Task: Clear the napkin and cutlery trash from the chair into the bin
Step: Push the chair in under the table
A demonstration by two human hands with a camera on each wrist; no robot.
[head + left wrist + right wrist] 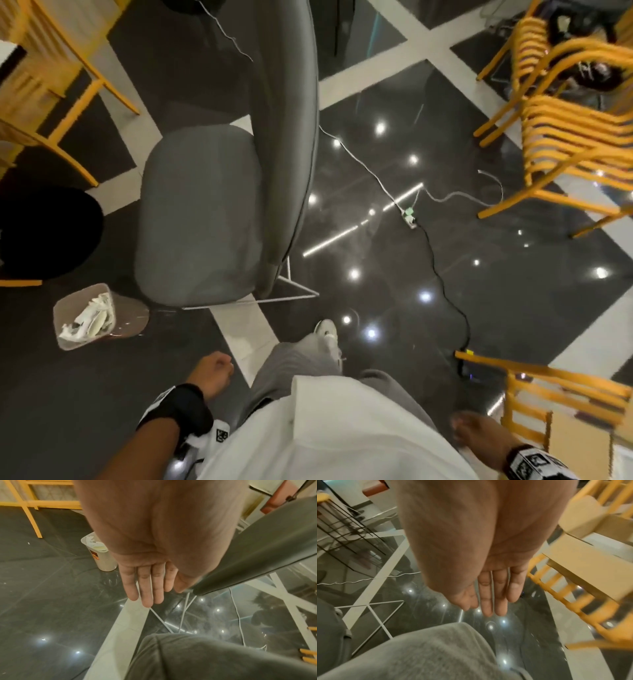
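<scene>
The grey upholstered chair (pixel 202 212) stands ahead with a bare seat; its edge (pixel 257 563) also shows in the left wrist view. A small translucent bin (pixel 85 317) sits on the floor left of the chair and holds white napkin and cutlery trash (pixel 92 318); the bin (pixel 101 555) appears again beyond my left hand. My left hand (pixel 214 371) hangs by my leg, its fingers (pixel 145 588) straight and holding nothing. My right hand (pixel 474 433) hangs at my right side, fingers (pixel 494 596) straight and empty.
Yellow wooden chairs (pixel 565 113) stand at the right, another (pixel 555 397) near my right hand, more (pixel 44 68) at the upper left. A cable with a plug block (pixel 409 216) runs across the glossy dark floor. A black round seat (pixel 44 229) is at the left.
</scene>
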